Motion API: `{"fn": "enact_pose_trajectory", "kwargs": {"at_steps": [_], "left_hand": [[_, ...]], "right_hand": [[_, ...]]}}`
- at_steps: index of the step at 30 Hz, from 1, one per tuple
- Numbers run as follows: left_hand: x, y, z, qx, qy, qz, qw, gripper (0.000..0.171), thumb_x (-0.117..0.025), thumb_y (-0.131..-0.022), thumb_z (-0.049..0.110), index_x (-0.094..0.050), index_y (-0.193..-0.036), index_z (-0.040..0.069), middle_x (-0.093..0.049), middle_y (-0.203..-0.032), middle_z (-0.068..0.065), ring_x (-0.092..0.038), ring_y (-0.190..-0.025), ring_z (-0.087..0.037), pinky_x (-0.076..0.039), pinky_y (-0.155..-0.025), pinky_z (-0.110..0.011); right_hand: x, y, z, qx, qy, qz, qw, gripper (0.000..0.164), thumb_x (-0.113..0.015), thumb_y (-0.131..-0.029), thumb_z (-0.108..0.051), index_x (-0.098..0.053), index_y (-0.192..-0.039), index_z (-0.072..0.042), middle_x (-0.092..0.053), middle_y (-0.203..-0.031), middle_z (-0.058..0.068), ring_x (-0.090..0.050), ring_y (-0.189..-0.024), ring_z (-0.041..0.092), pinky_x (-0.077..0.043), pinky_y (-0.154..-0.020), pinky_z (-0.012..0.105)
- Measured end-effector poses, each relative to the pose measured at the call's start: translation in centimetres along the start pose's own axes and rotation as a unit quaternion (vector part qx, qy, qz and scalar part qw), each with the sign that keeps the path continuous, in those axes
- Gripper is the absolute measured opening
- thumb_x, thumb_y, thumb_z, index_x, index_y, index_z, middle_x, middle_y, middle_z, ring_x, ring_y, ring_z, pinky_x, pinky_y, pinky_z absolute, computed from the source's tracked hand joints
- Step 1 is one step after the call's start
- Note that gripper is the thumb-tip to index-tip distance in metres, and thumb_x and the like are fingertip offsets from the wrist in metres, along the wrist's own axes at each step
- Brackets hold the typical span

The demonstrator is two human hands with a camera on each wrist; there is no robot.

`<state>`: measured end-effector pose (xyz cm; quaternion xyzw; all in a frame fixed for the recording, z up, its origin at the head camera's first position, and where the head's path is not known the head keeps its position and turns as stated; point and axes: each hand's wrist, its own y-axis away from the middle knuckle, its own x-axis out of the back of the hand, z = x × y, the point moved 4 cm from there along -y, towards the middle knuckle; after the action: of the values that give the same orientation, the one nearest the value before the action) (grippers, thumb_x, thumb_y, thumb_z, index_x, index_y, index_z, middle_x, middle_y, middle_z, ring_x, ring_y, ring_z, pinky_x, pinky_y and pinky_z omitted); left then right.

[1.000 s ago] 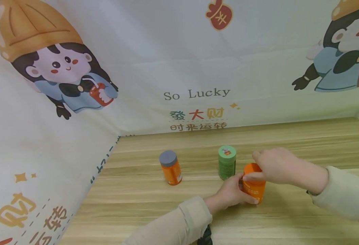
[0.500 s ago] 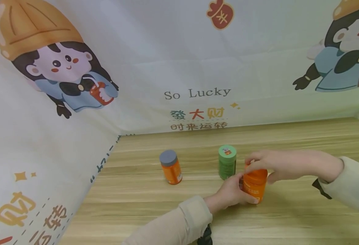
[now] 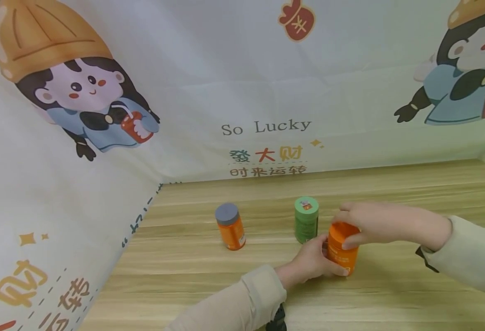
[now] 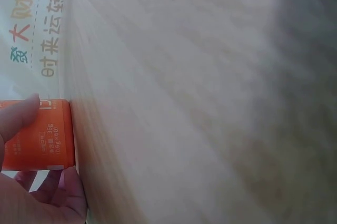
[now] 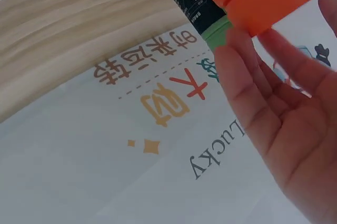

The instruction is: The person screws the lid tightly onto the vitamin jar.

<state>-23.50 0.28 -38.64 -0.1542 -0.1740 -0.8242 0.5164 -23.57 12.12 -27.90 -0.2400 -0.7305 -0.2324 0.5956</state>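
Toward the right of the head view, an orange bottle (image 3: 341, 257) with an orange lid (image 3: 336, 233) stands upright on the wooden table. My left hand (image 3: 311, 260) grips its lower body; in the left wrist view, the thumb and fingers lie on opposite sides of the orange bottle (image 4: 45, 137). My right hand (image 3: 379, 223) comes from the right and holds the lid between thumb and fingers. From the right wrist, the fingertips touch the rim of the orange lid (image 5: 271, 5). Whether the lid is loose cannot be told.
Just left of the held bottle stands a green jar (image 3: 306, 223) with a light green lid. Farther left is a smaller orange bottle with a grey lid (image 3: 227, 214). A printed white cloth (image 3: 201, 101) rises along the table's back and left edges.
My right hand has turned over the lid, let its fingers spread half a second ago, and closed round the lid again. The left hand and the bottle stay in place.
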Motion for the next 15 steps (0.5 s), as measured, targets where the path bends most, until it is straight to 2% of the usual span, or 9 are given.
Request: {"fn": "enact_pose_trajectory", "kwargs": {"at_steps": [5, 9, 12, 15], "left_hand": [[0.02, 0.02, -0.09, 0.01, 0.005, 0.003, 0.9999, 0.052, -0.081, -0.066, 0.005, -0.055, -0.11, 0.014, -0.061, -0.101, 0.006, -0.057, -0.087, -0.005, -0.046, -0.078, -0.02], [-0.01, 0.05, -0.1, 0.012, 0.018, 0.004, 0.9998, 0.051, -0.08, -0.066, 0.004, -0.056, -0.11, 0.014, -0.061, -0.101, 0.007, -0.057, -0.087, -0.005, -0.046, -0.077, -0.02], [0.03, 0.12, 0.02, 0.006, 0.023, 0.005, 0.9997, 0.053, -0.08, -0.066, 0.003, -0.057, -0.112, 0.014, -0.061, -0.102, 0.008, -0.056, -0.087, -0.004, -0.046, -0.077, -0.02], [0.11, 0.16, 0.14, -0.004, 0.02, 0.005, 0.9998, 0.056, -0.08, -0.066, 0.003, -0.057, -0.116, 0.016, -0.061, -0.103, 0.009, -0.056, -0.086, -0.004, -0.046, -0.076, -0.019]], "right_hand": [[-0.48, -0.35, 0.01, -0.065, 0.003, 0.042, 0.997, 0.035, -0.065, -0.08, -0.041, -0.048, -0.082, -0.01, -0.042, -0.068, -0.005, -0.037, -0.055, 0.007, -0.032, -0.048, 0.02], [-0.9, -0.51, -0.24, -0.131, 0.012, 0.085, 0.988, 0.04, -0.064, -0.077, -0.043, -0.042, -0.076, -0.01, -0.035, -0.058, -0.004, -0.033, -0.048, 0.009, -0.024, -0.043, 0.021], [-1.01, -0.53, -0.44, -0.175, 0.054, 0.105, 0.978, 0.045, -0.061, -0.078, -0.051, -0.043, -0.073, -0.01, -0.033, -0.055, -0.004, -0.032, -0.046, 0.01, -0.023, -0.041, 0.022], [-0.74, -0.45, -0.47, -0.192, 0.112, 0.102, 0.97, 0.055, -0.057, -0.075, -0.063, -0.049, -0.072, -0.009, -0.039, -0.055, -0.003, -0.037, -0.045, 0.011, -0.028, -0.039, 0.024]]}}
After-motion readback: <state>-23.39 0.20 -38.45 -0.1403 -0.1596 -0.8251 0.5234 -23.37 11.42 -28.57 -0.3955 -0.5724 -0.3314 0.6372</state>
